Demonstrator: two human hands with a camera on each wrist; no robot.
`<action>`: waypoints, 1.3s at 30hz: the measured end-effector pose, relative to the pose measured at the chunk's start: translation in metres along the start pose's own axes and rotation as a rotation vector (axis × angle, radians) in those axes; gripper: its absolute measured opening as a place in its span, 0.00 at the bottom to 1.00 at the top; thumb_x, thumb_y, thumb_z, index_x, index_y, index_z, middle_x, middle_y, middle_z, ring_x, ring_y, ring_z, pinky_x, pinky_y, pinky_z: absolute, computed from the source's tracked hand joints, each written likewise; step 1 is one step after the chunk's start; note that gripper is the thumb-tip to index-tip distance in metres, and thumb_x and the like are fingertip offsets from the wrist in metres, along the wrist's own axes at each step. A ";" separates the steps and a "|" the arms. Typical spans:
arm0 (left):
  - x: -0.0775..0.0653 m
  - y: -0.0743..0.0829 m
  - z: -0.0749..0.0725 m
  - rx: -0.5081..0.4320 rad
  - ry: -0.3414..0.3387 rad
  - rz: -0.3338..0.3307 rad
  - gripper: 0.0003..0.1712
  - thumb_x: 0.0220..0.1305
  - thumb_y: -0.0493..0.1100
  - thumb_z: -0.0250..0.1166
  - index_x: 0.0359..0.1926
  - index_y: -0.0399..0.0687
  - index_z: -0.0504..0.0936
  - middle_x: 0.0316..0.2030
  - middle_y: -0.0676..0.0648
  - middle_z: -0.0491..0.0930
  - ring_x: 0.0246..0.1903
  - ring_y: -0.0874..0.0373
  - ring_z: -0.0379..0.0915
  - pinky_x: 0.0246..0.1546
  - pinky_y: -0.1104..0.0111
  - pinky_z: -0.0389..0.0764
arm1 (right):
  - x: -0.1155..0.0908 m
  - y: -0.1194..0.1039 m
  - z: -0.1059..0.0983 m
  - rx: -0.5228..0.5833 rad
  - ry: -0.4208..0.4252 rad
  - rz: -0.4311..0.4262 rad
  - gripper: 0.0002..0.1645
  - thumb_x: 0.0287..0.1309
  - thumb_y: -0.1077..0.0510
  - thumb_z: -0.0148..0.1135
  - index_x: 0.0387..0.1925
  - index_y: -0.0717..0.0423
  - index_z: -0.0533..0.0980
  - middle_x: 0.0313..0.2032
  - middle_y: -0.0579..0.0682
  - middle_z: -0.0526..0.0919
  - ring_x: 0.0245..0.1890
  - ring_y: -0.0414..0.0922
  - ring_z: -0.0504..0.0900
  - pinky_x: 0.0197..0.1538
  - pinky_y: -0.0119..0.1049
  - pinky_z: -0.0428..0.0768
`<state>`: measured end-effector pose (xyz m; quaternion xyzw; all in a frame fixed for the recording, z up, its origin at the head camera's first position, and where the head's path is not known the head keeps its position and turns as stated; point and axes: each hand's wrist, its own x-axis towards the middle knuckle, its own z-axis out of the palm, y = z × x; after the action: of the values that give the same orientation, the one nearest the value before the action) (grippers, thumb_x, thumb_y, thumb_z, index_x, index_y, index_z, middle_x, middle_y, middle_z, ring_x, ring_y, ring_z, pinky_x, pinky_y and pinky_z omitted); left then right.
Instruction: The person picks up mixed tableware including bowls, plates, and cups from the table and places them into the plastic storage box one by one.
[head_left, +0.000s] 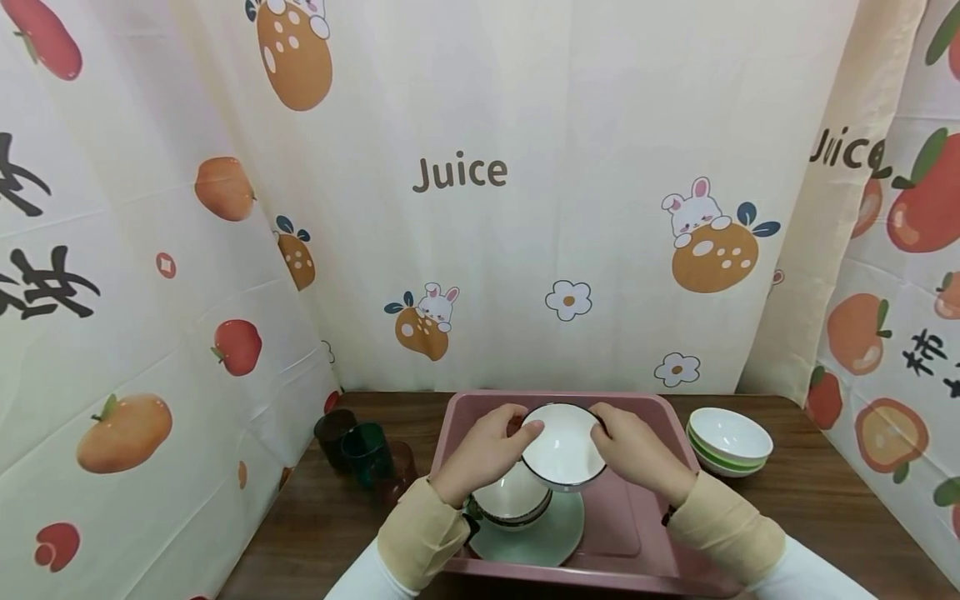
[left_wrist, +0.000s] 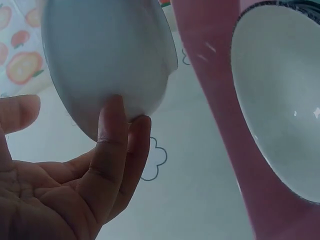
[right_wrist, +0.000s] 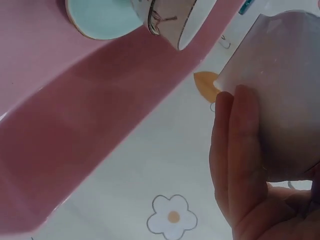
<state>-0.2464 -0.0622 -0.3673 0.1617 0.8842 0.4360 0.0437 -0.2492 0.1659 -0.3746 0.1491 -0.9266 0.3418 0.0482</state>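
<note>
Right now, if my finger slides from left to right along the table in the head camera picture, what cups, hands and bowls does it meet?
Black cup → green cup → reddish cup → left hand → held white bowl → right hand → stacked bowls.

In the head view we are looking forward and down, from farther back, over the pink tray point(head_left: 611, 525) toward the curtain point(head_left: 487, 242). In the wrist views we are facing forward at close range — along the left hand point(left_wrist: 60, 197) and the right hand point(right_wrist: 252, 192) — and all three are sharing the held bowl point(head_left: 564, 446) and pink tray.
</note>
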 end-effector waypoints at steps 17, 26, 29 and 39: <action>0.010 -0.014 0.015 0.065 -0.028 -0.031 0.12 0.70 0.42 0.55 0.31 0.41 0.78 0.21 0.49 0.76 0.16 0.60 0.72 0.19 0.69 0.72 | -0.005 -0.006 0.014 0.001 -0.001 0.024 0.13 0.63 0.65 0.49 0.44 0.63 0.77 0.37 0.52 0.83 0.32 0.41 0.77 0.35 0.35 0.76; 0.009 -0.015 0.016 0.172 0.002 -0.010 0.12 0.73 0.41 0.52 0.39 0.37 0.79 0.23 0.50 0.73 0.20 0.60 0.69 0.22 0.71 0.70 | -0.009 -0.012 0.012 0.005 -0.001 0.022 0.14 0.64 0.65 0.49 0.46 0.62 0.77 0.38 0.52 0.84 0.32 0.40 0.76 0.34 0.34 0.75; 0.010 -0.014 0.013 0.224 0.025 0.012 0.12 0.72 0.41 0.53 0.37 0.38 0.79 0.22 0.50 0.72 0.22 0.60 0.67 0.23 0.71 0.69 | -0.010 -0.013 0.009 0.049 -0.026 0.016 0.13 0.67 0.62 0.50 0.49 0.62 0.76 0.37 0.51 0.83 0.30 0.39 0.77 0.33 0.33 0.76; 0.011 -0.015 -0.008 0.308 0.035 0.020 0.13 0.73 0.42 0.53 0.44 0.38 0.80 0.30 0.46 0.79 0.29 0.59 0.70 0.31 0.67 0.73 | -0.021 0.010 -0.011 0.131 -0.062 0.095 0.24 0.72 0.42 0.48 0.53 0.55 0.75 0.36 0.49 0.82 0.33 0.41 0.80 0.34 0.33 0.81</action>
<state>-0.2618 -0.0732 -0.3735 0.1677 0.9396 0.2983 -0.0016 -0.2326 0.1852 -0.3765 0.1186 -0.9094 0.3986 -0.0067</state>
